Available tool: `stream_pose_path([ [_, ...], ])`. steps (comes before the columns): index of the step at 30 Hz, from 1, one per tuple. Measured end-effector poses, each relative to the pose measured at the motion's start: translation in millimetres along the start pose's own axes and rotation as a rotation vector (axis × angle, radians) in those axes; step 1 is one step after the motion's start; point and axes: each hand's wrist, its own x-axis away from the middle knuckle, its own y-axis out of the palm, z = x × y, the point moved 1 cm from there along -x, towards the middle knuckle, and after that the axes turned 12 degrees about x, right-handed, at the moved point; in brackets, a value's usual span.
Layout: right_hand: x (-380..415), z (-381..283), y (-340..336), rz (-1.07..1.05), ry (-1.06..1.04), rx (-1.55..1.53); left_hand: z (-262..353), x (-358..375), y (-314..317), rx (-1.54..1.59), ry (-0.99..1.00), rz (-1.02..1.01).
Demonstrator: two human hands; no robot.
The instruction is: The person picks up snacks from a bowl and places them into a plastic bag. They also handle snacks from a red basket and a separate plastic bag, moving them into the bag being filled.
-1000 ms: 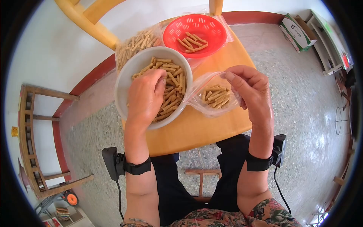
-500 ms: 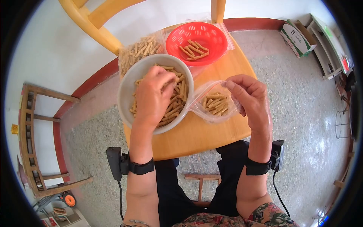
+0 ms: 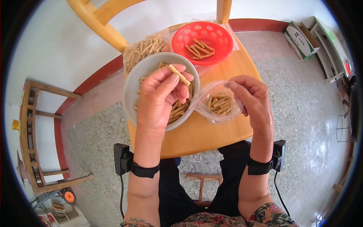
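Between the thumb and fingers of my left hand [image 3: 160, 90] is a short golden snack stick [image 3: 179, 75], raised over a grey-white bowl [image 3: 130, 87]. More snack sticks [image 3: 180, 110] fill that bowl, partly hidden by my hand. My right hand [image 3: 251, 96] pinches the edge of a clear zip bag [image 3: 217, 118], keeping its mouth apart. Inside the bag lies a small pile of sticks [image 3: 220, 103]. The bag rests on the wooden chair seat [image 3: 177, 145], touching the bowl's right side.
A red basket [image 3: 219, 56] with several sticks stands at the seat's back. Beside it, a large clear bag of sticks [image 3: 145, 49] leans behind the bowl. The chair's backrest [image 3: 102, 30] rises at the far side. A cardboard box [image 3: 300, 41] and a wooden frame [image 3: 30, 136] stand on the floor.
My left hand has come up out of the bowl's contents with a snack stick and turned so the stick shows. My right hand still pinches the zip bag.
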Motion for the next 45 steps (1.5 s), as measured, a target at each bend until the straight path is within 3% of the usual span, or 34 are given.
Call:
stream_pose_path([
  [13,0,-1,2,-0.028,0.041,-0.034,5,16,33,-0.337,0.092,0.002],
  [25,1,3,5,-0.047,-0.024,-0.108,-14,28,55,-0.828,0.354,-0.105],
  [32,1,2,4,-0.048,-0.041,-0.111,-17,29,61,-0.989,0.345,-0.12],
  [34,1,2,4,-0.049,-0.037,-0.098,-24,27,60,-1.092,0.517,-0.145],
  [35,2,2,4,-0.045,-0.034,-0.127,-24,26,61,-1.093,0.51,-0.142],
  [37,2,2,4,-0.049,-0.025,-0.157,-19,27,63,-1.173,0.583,-0.127],
  [39,3,-1,2,-0.003,-0.042,-0.152,-8,29,59,-1.142,0.508,-0.061],
  [41,4,-3,-1,0.01,-0.045,-0.142,4,24,49,-1.063,0.597,0.073],
  [45,4,-3,-2,0.062,-0.063,-0.086,24,8,8,-1.039,0.553,0.189],
])
